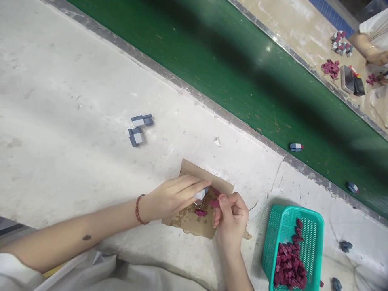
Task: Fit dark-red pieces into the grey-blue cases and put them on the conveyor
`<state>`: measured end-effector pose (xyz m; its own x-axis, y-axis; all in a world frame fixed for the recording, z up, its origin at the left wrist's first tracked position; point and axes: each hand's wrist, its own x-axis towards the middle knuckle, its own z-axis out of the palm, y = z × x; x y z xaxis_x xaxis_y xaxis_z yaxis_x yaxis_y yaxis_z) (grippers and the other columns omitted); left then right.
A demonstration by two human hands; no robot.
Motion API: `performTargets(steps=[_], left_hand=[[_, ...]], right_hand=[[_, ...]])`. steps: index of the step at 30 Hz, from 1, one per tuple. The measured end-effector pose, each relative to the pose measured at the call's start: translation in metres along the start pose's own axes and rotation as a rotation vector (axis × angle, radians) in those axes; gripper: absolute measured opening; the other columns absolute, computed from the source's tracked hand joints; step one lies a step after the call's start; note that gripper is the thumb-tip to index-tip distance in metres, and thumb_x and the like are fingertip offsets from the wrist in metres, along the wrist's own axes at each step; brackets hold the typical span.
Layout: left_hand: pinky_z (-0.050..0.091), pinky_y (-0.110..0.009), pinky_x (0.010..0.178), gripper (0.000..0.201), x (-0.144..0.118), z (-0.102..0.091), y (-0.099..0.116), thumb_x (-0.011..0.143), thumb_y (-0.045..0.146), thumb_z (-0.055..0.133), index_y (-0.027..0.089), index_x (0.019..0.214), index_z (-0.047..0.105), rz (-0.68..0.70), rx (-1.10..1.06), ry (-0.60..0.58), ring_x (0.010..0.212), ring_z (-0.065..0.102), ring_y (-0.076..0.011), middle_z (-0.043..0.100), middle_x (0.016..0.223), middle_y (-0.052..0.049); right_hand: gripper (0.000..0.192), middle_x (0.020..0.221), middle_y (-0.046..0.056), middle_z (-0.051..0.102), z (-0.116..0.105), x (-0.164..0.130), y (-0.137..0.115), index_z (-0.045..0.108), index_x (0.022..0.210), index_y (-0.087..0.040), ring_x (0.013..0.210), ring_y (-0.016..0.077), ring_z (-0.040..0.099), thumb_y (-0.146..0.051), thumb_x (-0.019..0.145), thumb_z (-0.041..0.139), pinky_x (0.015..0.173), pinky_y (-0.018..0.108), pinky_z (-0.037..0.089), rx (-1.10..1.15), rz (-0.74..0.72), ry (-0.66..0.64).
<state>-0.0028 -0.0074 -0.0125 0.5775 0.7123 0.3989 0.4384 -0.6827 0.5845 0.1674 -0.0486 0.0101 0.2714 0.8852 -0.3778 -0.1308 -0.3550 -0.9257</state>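
Cardboard sheet [197,224] at lower centre of the tabletop [75,101], left hand [172,197] grip grasping a small white-and-blue piece [200,195], right hand [232,216] grip pinching a magenta piece [215,203], green basket [315,226] at lower right.

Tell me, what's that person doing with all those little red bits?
A person sits at a white table beside a green belt. Over a stained cardboard scrap, the left hand pinches a small white-and-grey piece, and the right hand pinches a dark red piece. A teal basket of red pieces sits to the right. Two grey pieces lie farther up the table.
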Motion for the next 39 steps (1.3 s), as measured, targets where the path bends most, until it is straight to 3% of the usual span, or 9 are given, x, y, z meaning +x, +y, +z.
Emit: performTargets(steps=[8,17,23,27,32,36,39], left_hand=[[0.057,-0.029,0.071,0.034,0.003,0.003,0.005,0.101,0.013,0.028,0.009,0.131,0.044,0.093,0.003,-0.043,0.08,0.064,-0.0199,0.069,0.096,-0.012],[0.055,-0.031,0.07,0.038,0.0,0.005,0.003,0.102,0.013,0.027,0.009,0.139,0.036,0.107,0.018,-0.067,0.079,0.061,-0.0203,0.067,0.098,-0.013],[0.053,-0.031,0.071,0.037,-0.003,0.007,0.003,0.101,0.009,0.027,0.008,0.135,0.04,0.132,0.042,-0.086,0.079,0.061,-0.0202,0.068,0.099,-0.014],[0.051,-0.03,0.066,0.031,0.004,0.006,0.007,0.104,0.019,0.027,0.008,0.119,0.052,0.116,0.037,-0.1,0.072,0.062,-0.0199,0.069,0.087,-0.011],[0.049,-0.03,0.06,0.046,0.011,0.008,0.009,0.105,0.033,0.023,0.009,0.098,0.061,0.139,-0.056,-0.082,0.066,0.063,-0.0192,0.069,0.078,-0.009],[0.049,-0.028,0.06,0.043,0.01,0.01,0.004,0.105,0.037,0.027,0.011,0.096,0.061,0.134,-0.1,-0.161,0.067,0.064,-0.0176,0.069,0.074,-0.008],[0.047,-0.027,0.054,0.037,0.008,0.008,0.003,0.103,0.04,0.035,0.014,0.092,0.059,0.109,-0.121,-0.21,0.065,0.064,-0.0165,0.069,0.073,-0.007]], right_hand=[[0.043,0.036,-0.009,0.051,0.005,-0.004,0.003,0.044,0.059,-0.021,0.024,0.0054,0.039,-0.047,0.079,0.072,0.025,0.014,0.033,0.154,0.054,-0.009],[0.045,0.036,-0.009,0.05,0.01,-0.003,0.002,0.046,0.058,-0.021,0.025,0.0055,0.038,-0.05,0.078,0.072,0.026,0.015,0.033,0.126,0.056,-0.013],[0.044,0.04,-0.009,0.049,0.016,-0.008,0.003,0.044,0.058,-0.022,0.028,0.0058,0.036,-0.051,0.081,0.068,0.029,0.017,0.033,0.006,0.031,0.028],[0.039,0.046,-0.006,0.052,0.004,-0.009,0.003,0.049,0.061,-0.022,0.04,0.0096,0.047,-0.048,0.088,0.059,0.041,0.021,0.04,-0.258,-0.15,0.03],[0.04,0.054,0.0,0.06,-0.012,-0.008,0.003,0.057,0.063,-0.023,0.051,0.0169,0.058,-0.041,0.097,0.044,0.053,0.029,0.045,-0.695,-0.435,-0.086],[0.042,0.072,0.008,0.072,-0.02,-0.006,0.013,0.067,0.073,-0.022,0.067,0.0261,0.069,-0.04,0.098,0.038,0.062,0.035,0.051,-0.834,-0.511,-0.039],[0.038,0.081,0.01,0.076,-0.032,0.0,0.024,0.072,0.087,-0.021,0.07,0.0265,0.072,-0.036,0.098,0.04,0.06,0.034,0.054,-0.89,-0.621,-0.131]])
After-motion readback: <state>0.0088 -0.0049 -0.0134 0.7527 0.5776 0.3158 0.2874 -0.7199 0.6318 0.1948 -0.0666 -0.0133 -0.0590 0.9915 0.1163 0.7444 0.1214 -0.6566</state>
